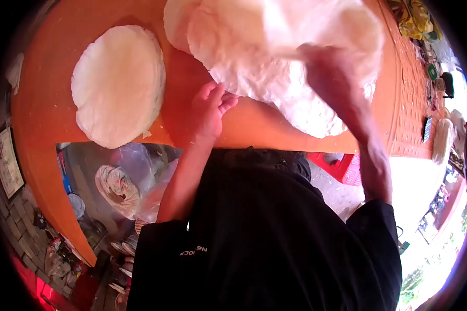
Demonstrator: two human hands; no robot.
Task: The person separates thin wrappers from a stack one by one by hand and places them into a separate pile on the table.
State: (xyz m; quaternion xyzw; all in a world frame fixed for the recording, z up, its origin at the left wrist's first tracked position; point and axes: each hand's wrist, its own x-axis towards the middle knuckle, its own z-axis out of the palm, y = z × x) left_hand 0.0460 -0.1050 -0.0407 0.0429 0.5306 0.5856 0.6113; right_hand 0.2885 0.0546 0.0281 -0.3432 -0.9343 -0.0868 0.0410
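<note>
Black fabric shirt (264,223) of the wearer comes up to the near edge of the orange-covered table (41,103), where an even stack of pale, round, thin sheets (118,85) sits towards the left corner. Right of it, a broad, loose pile of similar whitish sheets (244,62) reaches near that edge, uneven, so the work looks only partly done. Left hand (211,106), loosely curled at its rim, appears to grasp nothing; the blurred right hand (327,62) is over it, grip impossible to tell.

Matt sheet stk (117,85), crinkly pile (259,78), mostly smooth tbl (39,103)
</note>
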